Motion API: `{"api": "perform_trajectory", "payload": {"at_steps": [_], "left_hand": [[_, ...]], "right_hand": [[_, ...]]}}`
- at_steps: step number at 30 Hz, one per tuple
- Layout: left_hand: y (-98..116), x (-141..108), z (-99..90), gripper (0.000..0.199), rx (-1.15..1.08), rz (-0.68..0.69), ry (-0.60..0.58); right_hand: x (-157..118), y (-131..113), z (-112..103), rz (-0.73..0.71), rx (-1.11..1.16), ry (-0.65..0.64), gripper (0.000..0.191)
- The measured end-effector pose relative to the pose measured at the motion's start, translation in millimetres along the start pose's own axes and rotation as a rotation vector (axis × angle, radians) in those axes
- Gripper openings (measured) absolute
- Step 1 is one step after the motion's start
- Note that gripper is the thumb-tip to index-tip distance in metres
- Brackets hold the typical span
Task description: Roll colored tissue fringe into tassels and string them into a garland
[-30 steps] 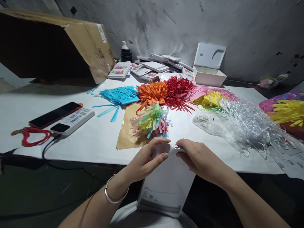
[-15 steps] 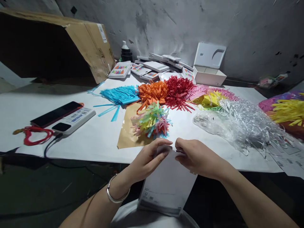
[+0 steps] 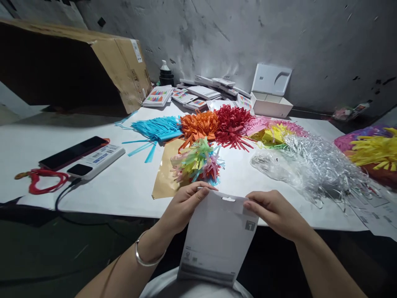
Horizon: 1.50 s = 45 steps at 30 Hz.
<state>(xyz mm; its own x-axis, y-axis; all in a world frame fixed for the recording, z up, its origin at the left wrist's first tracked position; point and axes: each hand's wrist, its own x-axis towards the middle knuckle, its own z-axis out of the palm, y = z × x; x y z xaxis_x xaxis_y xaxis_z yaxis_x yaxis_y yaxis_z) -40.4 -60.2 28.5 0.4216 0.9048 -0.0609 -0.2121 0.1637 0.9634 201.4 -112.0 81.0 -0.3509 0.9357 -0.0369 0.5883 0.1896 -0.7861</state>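
A flat white box [image 3: 218, 236] with a hang slot near its top edge stands upright at the front edge of the table, its printed lower end near my lap. My left hand [image 3: 186, 203] pinches its top left corner between thumb and fingers. At the top right corner, my right hand [image 3: 271, 211] grips it the same way. Just beyond the box, a multicoloured bunch of paper fringe [image 3: 200, 161] lies on a tan paper envelope [image 3: 164, 174].
Blue fringe [image 3: 158, 128], orange fringe [image 3: 198, 126] and red fringe [image 3: 234, 124] lie farther back. Silver tinsel [image 3: 322, 165] is at right, a phone [image 3: 72, 152] and power bank [image 3: 96, 162] at left. Behind are stacked boxes [image 3: 203, 92] and a carton [image 3: 120, 66].
My hands have moved apart, from the middle of the box's top edge to its two corners. The hang slot and a grey square mark now show.
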Motion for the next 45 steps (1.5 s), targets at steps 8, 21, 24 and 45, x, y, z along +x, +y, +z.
{"api": "perform_trajectory", "payload": {"at_steps": [8,21,24,45], "left_hand": [[-1.0,1.0,1.3,0.037,-0.195,-0.114,0.054],[-6.1,5.6,-8.5,0.041,-0.306,-0.221,-0.004],[-9.5,4.5,-3.9,0.044,-0.188,-0.14,0.029],[-45.5,7.7,-152.0,0.041,1.394,0.187,0.402]], "right_hand": [[-16.2,22.3,30.6,0.003,0.294,0.293,0.033],[-21.7,34.9,49.2,0.029,0.658,0.412,0.032],[-23.6,37.0,56.7,0.082,0.673,0.425,0.038],[121.2,106.3,2.7,-0.227,-0.502,0.694,0.05]]}}
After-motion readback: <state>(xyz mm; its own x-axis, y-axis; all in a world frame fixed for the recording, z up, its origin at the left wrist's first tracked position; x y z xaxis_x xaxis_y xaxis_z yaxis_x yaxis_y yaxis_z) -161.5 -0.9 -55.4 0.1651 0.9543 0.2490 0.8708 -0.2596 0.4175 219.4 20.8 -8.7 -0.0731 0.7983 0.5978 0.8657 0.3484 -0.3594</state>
